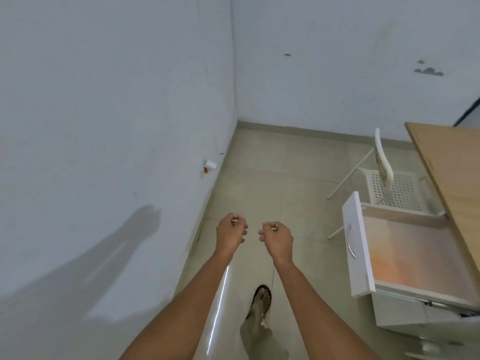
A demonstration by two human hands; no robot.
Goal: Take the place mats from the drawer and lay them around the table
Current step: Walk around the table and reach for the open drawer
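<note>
My left hand (230,233) and my right hand (278,237) are held out side by side over the floor, fingers pinched shut. Between them hangs what looks like a clear place mat (248,284), nearly invisible. It shows only as a bright glare streak under the left wrist and a thin edge line under the right. A white drawer (354,242) stands pulled open at the right, its inside shiny with an orange tint. The wooden table (452,178) juts in at the right edge, above the drawer.
A white perforated chair (394,188) stands beyond the drawer, beside the table. A white wall (104,126) runs close along the left and meets another in the far corner. My sandalled foot (261,305) is on the tiled floor below my hands.
</note>
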